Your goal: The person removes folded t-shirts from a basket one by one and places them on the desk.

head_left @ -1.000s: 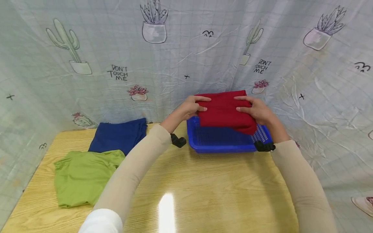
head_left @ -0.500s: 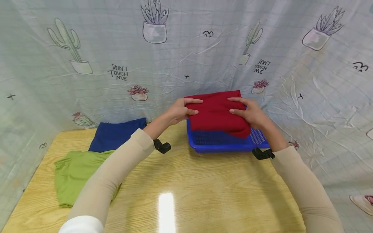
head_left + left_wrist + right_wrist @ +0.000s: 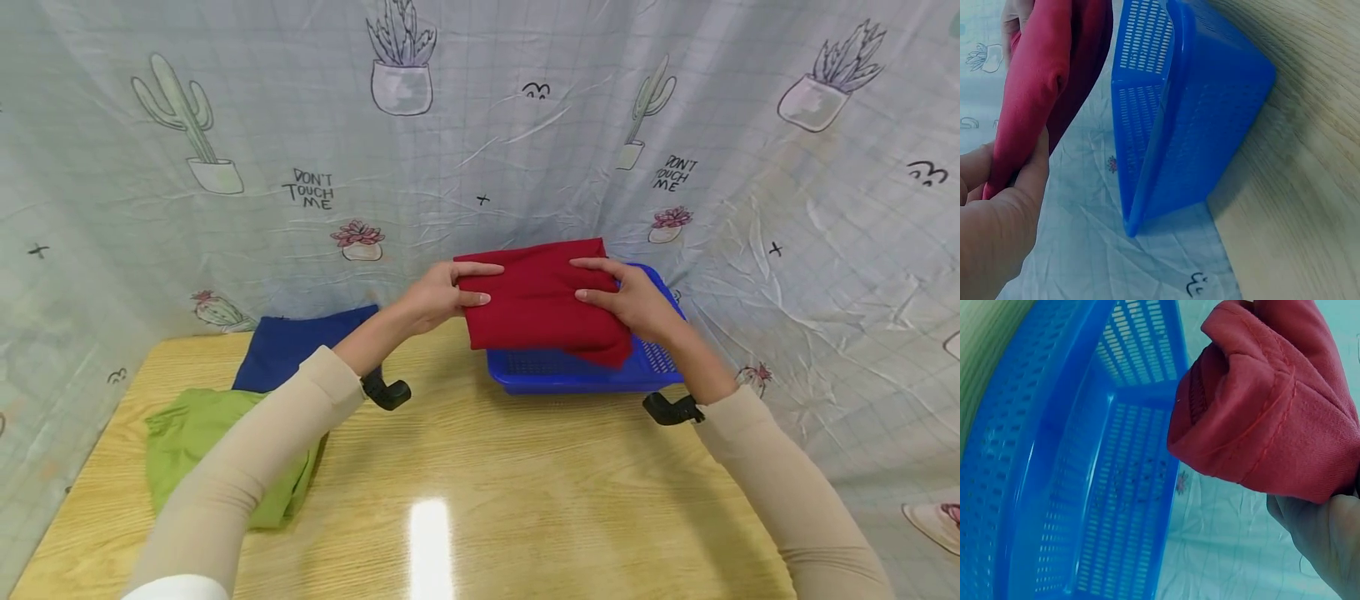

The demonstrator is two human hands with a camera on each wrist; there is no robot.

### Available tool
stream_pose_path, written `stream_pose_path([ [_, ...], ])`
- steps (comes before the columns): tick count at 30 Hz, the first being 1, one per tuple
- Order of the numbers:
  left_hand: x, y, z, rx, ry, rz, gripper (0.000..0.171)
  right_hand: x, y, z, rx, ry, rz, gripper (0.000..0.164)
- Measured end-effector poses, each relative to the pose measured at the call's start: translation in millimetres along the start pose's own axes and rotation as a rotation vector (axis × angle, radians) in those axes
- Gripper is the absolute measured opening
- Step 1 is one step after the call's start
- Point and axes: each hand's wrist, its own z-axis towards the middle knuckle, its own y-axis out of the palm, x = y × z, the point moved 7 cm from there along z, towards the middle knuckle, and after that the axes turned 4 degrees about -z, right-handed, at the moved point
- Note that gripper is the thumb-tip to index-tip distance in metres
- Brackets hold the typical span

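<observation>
A folded red garment (image 3: 536,300) is held up between both hands, over the left part of a blue plastic basket (image 3: 585,383). My left hand (image 3: 435,297) grips its left edge, thumb on the near face and other fingers partly behind the cloth. On the opposite edge my right hand (image 3: 637,300) pinches it in the same way. Stitched seams show on the red garment (image 3: 1266,419) in the right wrist view. That view shows bare slotted walls inside the basket (image 3: 1116,506). The left wrist view has the cloth (image 3: 1035,87) beside the basket, apart from its rim.
A folded navy cloth (image 3: 292,350) lies at the back left of the wooden table (image 3: 525,492). In front of it is a green cloth (image 3: 187,433), partly hidden by the left sleeve. A patterned curtain (image 3: 480,125) hangs right behind the table.
Both hands have carried the red garment leftward and slightly toward me, from over the basket's middle to past its left edge. The basket has stayed in place.
</observation>
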Motion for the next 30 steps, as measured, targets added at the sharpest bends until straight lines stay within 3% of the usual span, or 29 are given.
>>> stream_pose_path([
  [19, 2.9, -22.0, -33.5, -0.018, 0.011, -0.010, 0.054, -21, 25, -6, -0.017, -0.040, 0.148, 0.052],
  [30, 2.5, -39.7, -59.5, -0.019, 0.018, 0.006, 0.056, -38, 46, -5, -0.046, -0.088, 0.153, 0.051],
])
